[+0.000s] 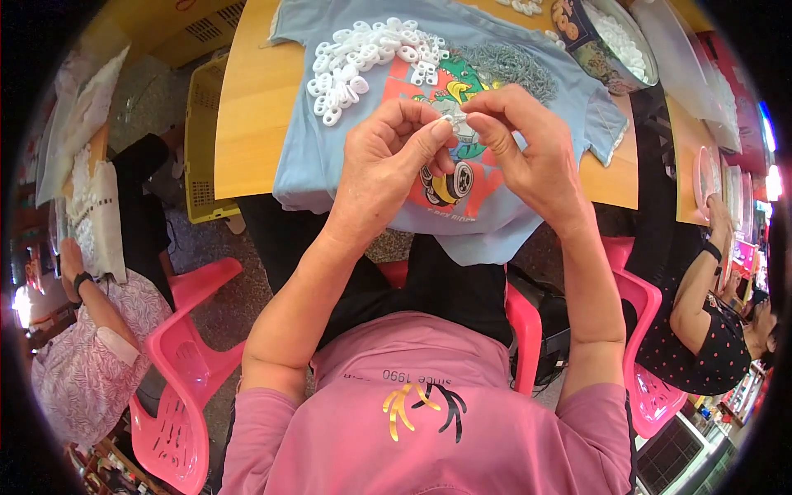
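Observation:
Over the near edge of the spread shirt, my left hand point(392, 161) pinches a small white plastic piece point(448, 120) between thumb and forefinger. Close beside it, my right hand point(528, 153) has its thumb and forefinger drawn together at the piece's other side; whatever they hold is too small to make out. Beyond my left hand lies a pile of white plastic pieces with holes point(351, 62). A heap of small grey metal parts point(516, 70) sits beyond my right hand. Both piles rest on the light blue printed shirt point(309, 165).
The shirt covers much of a wooden table point(256, 107). A tin full of white pieces point(619, 45) stands at the far right. Left of the table is a yellow crate point(202, 148). Other people sit on both sides, near pink chairs point(186, 371).

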Motion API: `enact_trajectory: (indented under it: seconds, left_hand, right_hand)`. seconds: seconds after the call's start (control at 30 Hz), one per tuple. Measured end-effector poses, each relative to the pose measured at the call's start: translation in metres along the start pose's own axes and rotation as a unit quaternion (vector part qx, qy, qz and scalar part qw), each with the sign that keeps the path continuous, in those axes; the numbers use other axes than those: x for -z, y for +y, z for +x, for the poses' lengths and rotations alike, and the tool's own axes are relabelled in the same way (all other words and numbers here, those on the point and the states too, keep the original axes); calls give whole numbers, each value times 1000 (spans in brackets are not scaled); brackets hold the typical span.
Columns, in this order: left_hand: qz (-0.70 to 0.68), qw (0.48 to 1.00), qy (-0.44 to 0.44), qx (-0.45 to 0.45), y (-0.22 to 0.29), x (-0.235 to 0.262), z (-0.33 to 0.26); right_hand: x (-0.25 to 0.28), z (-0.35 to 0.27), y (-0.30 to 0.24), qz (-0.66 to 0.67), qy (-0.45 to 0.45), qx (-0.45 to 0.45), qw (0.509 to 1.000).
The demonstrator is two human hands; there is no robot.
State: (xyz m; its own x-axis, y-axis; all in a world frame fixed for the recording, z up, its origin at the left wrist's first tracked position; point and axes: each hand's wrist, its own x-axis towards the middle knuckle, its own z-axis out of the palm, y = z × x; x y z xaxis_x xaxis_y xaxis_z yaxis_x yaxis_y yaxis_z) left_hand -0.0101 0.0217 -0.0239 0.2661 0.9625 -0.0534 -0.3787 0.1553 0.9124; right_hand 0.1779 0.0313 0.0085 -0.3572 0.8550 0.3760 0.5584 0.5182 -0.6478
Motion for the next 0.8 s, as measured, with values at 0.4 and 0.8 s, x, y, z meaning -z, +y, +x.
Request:
enact_trajectory:
  seconds: [0.4, 0.8]
  left_hand:
    - [-7, 1000, -5, 18, 0, 1, -1]
    - [16, 1000, 16, 16, -2, -2, 0]
  right_hand:
    - [-2, 8, 9, -31, -40, 107, 993]
    - [-15, 6, 12, 36, -14, 84, 996]
